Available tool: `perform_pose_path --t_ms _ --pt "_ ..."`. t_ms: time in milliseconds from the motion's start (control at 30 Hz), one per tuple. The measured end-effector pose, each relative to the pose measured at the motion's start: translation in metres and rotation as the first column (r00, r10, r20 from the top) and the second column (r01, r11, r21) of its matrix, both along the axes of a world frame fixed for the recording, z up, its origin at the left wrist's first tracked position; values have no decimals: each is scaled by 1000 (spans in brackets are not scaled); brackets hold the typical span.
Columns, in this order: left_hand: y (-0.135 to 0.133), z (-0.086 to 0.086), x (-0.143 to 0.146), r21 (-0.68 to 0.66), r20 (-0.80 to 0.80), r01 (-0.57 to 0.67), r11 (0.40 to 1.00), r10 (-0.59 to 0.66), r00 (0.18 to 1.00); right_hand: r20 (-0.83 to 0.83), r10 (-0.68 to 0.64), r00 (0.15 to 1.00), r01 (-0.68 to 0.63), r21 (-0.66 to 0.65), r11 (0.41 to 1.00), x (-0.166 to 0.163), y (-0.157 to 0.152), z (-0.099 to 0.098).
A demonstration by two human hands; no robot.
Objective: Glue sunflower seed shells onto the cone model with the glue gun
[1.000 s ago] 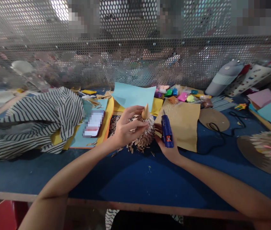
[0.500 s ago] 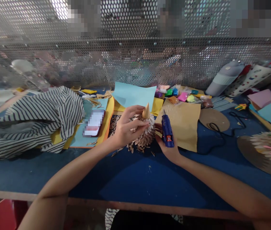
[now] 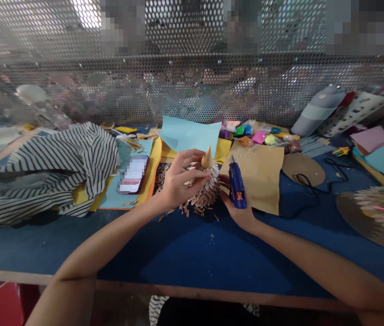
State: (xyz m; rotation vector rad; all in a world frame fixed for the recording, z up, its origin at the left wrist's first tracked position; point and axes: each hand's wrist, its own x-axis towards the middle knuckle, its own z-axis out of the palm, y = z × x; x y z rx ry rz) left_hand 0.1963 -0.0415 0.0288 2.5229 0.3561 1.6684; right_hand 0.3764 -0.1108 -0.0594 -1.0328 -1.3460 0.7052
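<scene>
A rounded craft piece (image 3: 205,198) covered in overlapping pale scales, perhaps shells or wood shavings, stands among loose flakes at the middle of the table. From its top rises a smooth tan cone (image 3: 207,157). My left hand (image 3: 180,181) is closed on the upper part of this piece, fingertips beside the cone's base; any small bit between them is hidden. My right hand (image 3: 242,218) holds a blue glue gun (image 3: 237,185), nozzle pointing up and away, just right of the piece. Some of its fingers reach behind the gun towards the scales, partly hidden.
Left lie a phone (image 3: 133,174) on coloured paper and a striped cloth (image 3: 59,158). Brown paper (image 3: 263,176), colourful clay packets (image 3: 259,136) and a cardboard disc (image 3: 303,170) are right. A black cord (image 3: 309,188), bottle (image 3: 320,108) and another scaled craft (image 3: 381,203) stand farther right. Perforated metal closes the back.
</scene>
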Motion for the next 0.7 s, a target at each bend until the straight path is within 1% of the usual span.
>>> perform_pose_path --t_ms 167,533,700 --pt "-1 1 1 -4 19 27 1000 -27 999 -16 7 1000 -7 -7 1000 0 0 1" --pt "-1 2 0 7 1 0 1000 0 1000 -30 2 1000 -3 -20 1000 -1 0 3" --pt "-1 1 0 4 -9 -16 1000 16 1000 -6 -10 1000 10 -16 1000 -1 0 2"
